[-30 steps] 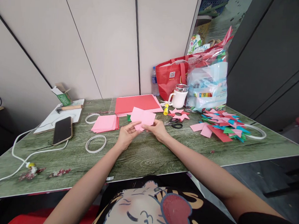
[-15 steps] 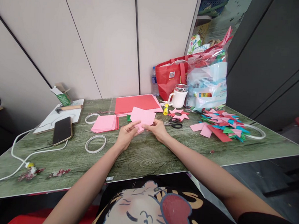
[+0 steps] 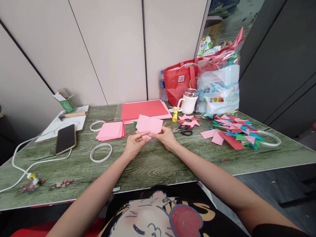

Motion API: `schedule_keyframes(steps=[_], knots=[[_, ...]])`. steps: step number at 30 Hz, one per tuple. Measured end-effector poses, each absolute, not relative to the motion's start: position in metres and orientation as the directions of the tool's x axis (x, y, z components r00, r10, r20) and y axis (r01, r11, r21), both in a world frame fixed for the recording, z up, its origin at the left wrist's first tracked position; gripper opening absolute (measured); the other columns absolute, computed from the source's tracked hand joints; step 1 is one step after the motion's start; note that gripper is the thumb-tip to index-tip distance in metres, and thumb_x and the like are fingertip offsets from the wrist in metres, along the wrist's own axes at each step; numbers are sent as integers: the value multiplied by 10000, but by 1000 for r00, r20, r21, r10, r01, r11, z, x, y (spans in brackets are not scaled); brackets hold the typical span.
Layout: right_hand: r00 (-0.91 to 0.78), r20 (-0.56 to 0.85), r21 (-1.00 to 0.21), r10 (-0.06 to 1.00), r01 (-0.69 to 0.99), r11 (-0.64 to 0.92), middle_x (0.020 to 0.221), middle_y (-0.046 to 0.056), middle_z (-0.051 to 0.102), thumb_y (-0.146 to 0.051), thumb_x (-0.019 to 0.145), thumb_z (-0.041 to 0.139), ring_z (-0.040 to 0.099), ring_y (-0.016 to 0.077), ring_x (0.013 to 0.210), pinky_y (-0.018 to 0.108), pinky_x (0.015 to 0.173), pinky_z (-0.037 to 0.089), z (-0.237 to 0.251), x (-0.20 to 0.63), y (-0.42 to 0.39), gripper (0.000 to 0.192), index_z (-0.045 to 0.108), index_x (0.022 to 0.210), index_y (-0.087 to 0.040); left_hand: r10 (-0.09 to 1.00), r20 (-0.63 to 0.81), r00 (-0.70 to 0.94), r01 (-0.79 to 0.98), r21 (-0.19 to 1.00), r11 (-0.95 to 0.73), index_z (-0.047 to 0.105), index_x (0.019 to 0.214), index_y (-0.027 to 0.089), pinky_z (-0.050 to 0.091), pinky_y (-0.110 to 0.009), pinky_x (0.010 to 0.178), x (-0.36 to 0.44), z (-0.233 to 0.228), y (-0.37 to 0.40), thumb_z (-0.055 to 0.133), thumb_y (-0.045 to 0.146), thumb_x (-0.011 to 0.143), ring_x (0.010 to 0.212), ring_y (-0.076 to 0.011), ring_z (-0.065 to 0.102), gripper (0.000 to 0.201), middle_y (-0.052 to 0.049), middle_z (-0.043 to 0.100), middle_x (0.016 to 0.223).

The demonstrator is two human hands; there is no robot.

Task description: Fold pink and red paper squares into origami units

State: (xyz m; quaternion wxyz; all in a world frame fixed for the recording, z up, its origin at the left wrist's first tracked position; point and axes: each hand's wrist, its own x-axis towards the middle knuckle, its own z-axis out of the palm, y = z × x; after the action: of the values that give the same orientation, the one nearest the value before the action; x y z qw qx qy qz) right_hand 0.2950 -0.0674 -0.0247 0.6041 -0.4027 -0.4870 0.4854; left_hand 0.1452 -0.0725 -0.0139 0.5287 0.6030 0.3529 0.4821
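Pink paper pinched in both hands at mid-table

Squared pink sheets (image 3: 110, 131) lie stacked at the left, apparently for easy reach. The left hand (image 3: 135, 144) pinches the near edge of a creased pink paper (image 3: 149, 124), held mid-table before the body, probably for close view. The right hand (image 3: 168, 137) grips its near right corner; the hands nearly meet, forearms angled inward. Scissors (image 3: 187, 132) lie just beyond, seemingly handy. Folded pieces (image 3: 238, 128) are heaped far right, presumably clear of the work.

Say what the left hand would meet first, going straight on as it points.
Besides the pink paper it holds, the left hand would likely meet the right hand; depth is unclear.
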Motion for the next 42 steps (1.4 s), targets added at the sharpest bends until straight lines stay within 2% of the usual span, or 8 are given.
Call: schedule_keyframes(steps=[6, 11, 22, 28, 33, 42], knots=[[-39, 138, -929, 990, -352, 116, 767, 31, 685, -343, 471, 769, 611, 149, 634, 267, 588, 509, -25, 298, -65, 385, 644, 785, -157, 948, 222, 230, -82, 975, -209, 676, 927, 142, 453, -404, 868, 144, -13, -72, 742, 277, 554, 850, -231, 638, 402, -84, 694, 913], [-48, 117, -896, 992, -435, 85, 683, 14, 671, -334, 462, 782, 623, 143, 607, 306, 661, 527, -26, 299, -63, 358, 617, 722, -152, 958, 235, 162, -48, 972, -231, 681, 922, 138, 477, -391, 820, 143, -12, -70, 735, 262, 556, 791, -220, 645, 390, -80, 701, 874], [10, 98, -885, 995, -457, 92, 602, -18, 635, -243, 363, 811, 587, 103, 557, 269, 635, 514, -24, 298, -64, 388, 604, 674, -138, 963, 222, 152, -68, 975, -213, 683, 914, 136, 473, -383, 829, 143, -12, -69, 756, 242, 524, 824, -224, 641, 411, -71, 704, 850], [13, 116, -897, 993, -429, 110, 584, -20, 631, -246, 356, 815, 578, 98, 531, 241, 585, 499, -25, 298, -64, 397, 605, 676, -141, 951, 259, 171, -57, 966, -253, 684, 906, 144, 478, -368, 820, 144, -10, -71, 740, 243, 552, 788, -201, 644, 372, -74, 699, 890], [30, 115, -906, 993, -406, 117, 583, -18, 634, -224, 358, 812, 573, 100, 530, 237, 579, 481, -25, 299, -64, 379, 606, 666, -140, 941, 288, 179, -5, 957, -291, 688, 882, 141, 482, -348, 815, 146, -8, -74, 723, 252, 572, 846, -208, 633, 331, -89, 678, 973], [23, 147, -900, 989, -411, 143, 623, -8, 653, -174, 370, 800, 580, 104, 568, 235, 595, 471, -27, 298, -63, 356, 613, 671, -138, 943, 300, 144, 29, 951, -307, 694, 863, 136, 495, -329, 772, 144, -9, -72, 714, 272, 582, 846, -217, 633, 312, -97, 682, 958]])
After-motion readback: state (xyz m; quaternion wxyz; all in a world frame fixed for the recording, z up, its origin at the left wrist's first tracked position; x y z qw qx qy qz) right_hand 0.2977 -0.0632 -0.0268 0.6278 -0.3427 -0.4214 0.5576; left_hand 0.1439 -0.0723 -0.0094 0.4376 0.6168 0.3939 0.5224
